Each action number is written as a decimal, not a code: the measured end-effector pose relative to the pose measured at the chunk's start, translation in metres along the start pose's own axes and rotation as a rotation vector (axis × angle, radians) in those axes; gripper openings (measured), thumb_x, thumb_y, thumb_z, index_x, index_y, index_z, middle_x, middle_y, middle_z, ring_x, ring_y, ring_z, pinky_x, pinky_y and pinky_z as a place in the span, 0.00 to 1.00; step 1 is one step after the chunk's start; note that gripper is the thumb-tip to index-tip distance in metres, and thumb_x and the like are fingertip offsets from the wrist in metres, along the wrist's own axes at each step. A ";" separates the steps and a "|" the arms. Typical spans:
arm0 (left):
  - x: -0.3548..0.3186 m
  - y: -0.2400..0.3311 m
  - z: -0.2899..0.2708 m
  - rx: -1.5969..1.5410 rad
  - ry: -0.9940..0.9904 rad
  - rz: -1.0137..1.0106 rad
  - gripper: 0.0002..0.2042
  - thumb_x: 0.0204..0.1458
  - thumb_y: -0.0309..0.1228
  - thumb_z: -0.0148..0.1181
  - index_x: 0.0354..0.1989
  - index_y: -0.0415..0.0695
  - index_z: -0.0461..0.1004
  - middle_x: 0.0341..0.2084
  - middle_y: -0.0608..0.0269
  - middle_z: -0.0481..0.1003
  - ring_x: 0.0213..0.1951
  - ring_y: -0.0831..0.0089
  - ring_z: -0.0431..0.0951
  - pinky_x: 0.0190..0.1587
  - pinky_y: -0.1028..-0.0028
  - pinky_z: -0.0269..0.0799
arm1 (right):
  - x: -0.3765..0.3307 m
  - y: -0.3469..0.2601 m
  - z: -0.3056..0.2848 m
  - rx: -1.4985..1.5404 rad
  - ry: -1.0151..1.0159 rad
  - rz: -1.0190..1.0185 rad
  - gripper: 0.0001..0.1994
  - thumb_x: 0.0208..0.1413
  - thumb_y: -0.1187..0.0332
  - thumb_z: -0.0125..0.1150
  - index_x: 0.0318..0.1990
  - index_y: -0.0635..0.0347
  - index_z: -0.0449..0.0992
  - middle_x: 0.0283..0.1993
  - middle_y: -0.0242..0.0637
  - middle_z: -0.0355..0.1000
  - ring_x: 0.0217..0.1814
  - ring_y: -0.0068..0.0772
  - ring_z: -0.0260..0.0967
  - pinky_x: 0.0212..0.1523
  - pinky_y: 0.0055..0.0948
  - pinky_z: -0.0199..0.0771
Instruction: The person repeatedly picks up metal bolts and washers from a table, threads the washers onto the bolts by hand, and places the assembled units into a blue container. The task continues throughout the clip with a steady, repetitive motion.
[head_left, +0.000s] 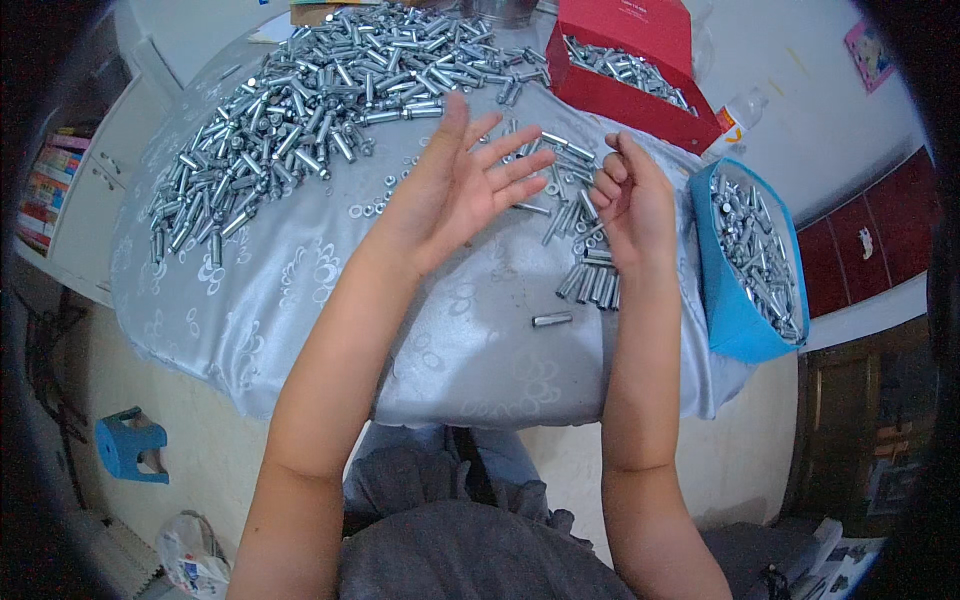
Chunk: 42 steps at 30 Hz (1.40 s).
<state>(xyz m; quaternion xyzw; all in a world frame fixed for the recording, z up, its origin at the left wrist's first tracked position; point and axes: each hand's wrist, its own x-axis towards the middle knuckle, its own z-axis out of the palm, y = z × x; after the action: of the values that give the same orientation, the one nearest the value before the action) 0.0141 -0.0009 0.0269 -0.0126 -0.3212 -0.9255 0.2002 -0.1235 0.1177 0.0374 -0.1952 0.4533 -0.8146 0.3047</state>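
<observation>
My left hand (pixel 462 178) hovers over the middle of the round table with its palm turned right and its fingers spread, holding nothing. My right hand (pixel 632 193) is raised beside it with the fingers curled in; whether a small part sits inside them I cannot tell. Under and between the hands lies a small group of silver metal sleeves (pixel 585 262), and one single sleeve (pixel 552 320) lies apart, nearer to me. A large heap of the same silver bolts and sleeves (pixel 300 120) covers the far left of the table.
The table wears a shiny pale blue cloth (pixel 300 300). A red box (pixel 640 95) of metal parts stands at the far right, a blue box (pixel 745 265) of them at the right edge. A plastic bottle (pixel 738 115) lies between them. A blue stool (pixel 130 443) is on the floor at left.
</observation>
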 end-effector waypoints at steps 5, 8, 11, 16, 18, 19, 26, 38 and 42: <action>-0.001 -0.001 -0.002 0.277 0.084 0.006 0.36 0.49 0.54 0.45 0.56 0.35 0.48 0.50 0.47 0.62 0.45 0.64 0.69 0.47 0.69 0.67 | -0.003 0.003 0.004 -0.061 -0.017 -0.006 0.09 0.54 0.66 0.48 0.33 0.65 0.67 0.17 0.24 0.52 0.17 0.15 0.47 0.18 0.17 0.49; -0.001 0.003 -0.001 0.252 0.150 0.036 0.34 0.51 0.53 0.44 0.54 0.34 0.52 0.48 0.48 0.64 0.42 0.65 0.71 0.44 0.70 0.68 | -0.005 0.003 0.007 -0.086 -0.009 -0.003 0.09 0.54 0.66 0.49 0.32 0.64 0.67 0.17 0.24 0.52 0.17 0.15 0.48 0.18 0.17 0.49; -0.001 0.006 -0.004 0.194 0.182 0.051 0.31 0.51 0.52 0.43 0.52 0.33 0.56 0.45 0.49 0.66 0.39 0.66 0.72 0.42 0.70 0.69 | -0.006 0.003 0.008 -0.096 0.000 -0.001 0.09 0.53 0.67 0.49 0.32 0.64 0.67 0.17 0.24 0.53 0.17 0.15 0.48 0.18 0.17 0.49; -0.003 0.009 -0.006 0.141 0.259 0.167 0.27 0.50 0.49 0.46 0.47 0.35 0.60 0.39 0.52 0.68 0.36 0.69 0.70 0.38 0.73 0.68 | -0.005 0.002 0.004 -0.101 -0.008 -0.008 0.08 0.53 0.67 0.49 0.32 0.64 0.68 0.17 0.24 0.54 0.17 0.15 0.49 0.17 0.17 0.49; -0.005 0.017 -0.002 0.157 0.313 0.317 0.24 0.51 0.47 0.46 0.45 0.36 0.63 0.38 0.53 0.68 0.34 0.70 0.69 0.37 0.74 0.68 | -0.002 0.001 0.005 -0.107 -0.013 -0.013 0.08 0.53 0.67 0.50 0.32 0.64 0.68 0.17 0.24 0.54 0.17 0.15 0.49 0.17 0.17 0.49; -0.008 0.019 -0.002 0.121 0.333 0.424 0.20 0.52 0.42 0.47 0.43 0.36 0.65 0.36 0.54 0.70 0.33 0.71 0.70 0.37 0.74 0.67 | -0.002 0.001 0.003 -0.128 -0.002 -0.004 0.08 0.53 0.67 0.50 0.32 0.64 0.68 0.17 0.24 0.54 0.17 0.15 0.49 0.17 0.17 0.50; -0.010 0.056 -0.016 1.085 0.442 0.328 0.16 0.49 0.36 0.52 0.43 0.39 0.70 0.33 0.63 0.73 0.35 0.76 0.71 0.39 0.77 0.66 | 0.003 0.008 -0.001 -0.211 -0.018 0.045 0.09 0.52 0.65 0.52 0.31 0.62 0.69 0.17 0.24 0.58 0.17 0.15 0.52 0.17 0.16 0.52; -0.004 0.009 -0.049 1.913 0.371 0.575 0.08 0.45 0.27 0.53 0.33 0.42 0.73 0.33 0.56 0.72 0.38 0.61 0.71 0.43 0.69 0.63 | -0.004 0.007 -0.018 -1.361 -0.011 -0.352 0.10 0.40 0.65 0.57 0.32 0.56 0.76 0.32 0.42 0.68 0.37 0.42 0.65 0.40 0.33 0.65; -0.004 0.003 -0.044 1.852 0.345 0.650 0.07 0.44 0.25 0.52 0.32 0.42 0.73 0.33 0.57 0.72 0.38 0.59 0.70 0.44 0.68 0.62 | -0.005 0.006 -0.026 -1.652 -0.022 -0.367 0.10 0.39 0.63 0.60 0.31 0.54 0.77 0.39 0.42 0.67 0.45 0.44 0.61 0.46 0.38 0.61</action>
<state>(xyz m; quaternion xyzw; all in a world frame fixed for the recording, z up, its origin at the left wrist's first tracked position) 0.0234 -0.0287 -0.0069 0.1961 -0.8641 -0.1993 0.4186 -0.1338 0.1345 0.0190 -0.4338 0.8611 -0.2562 -0.0686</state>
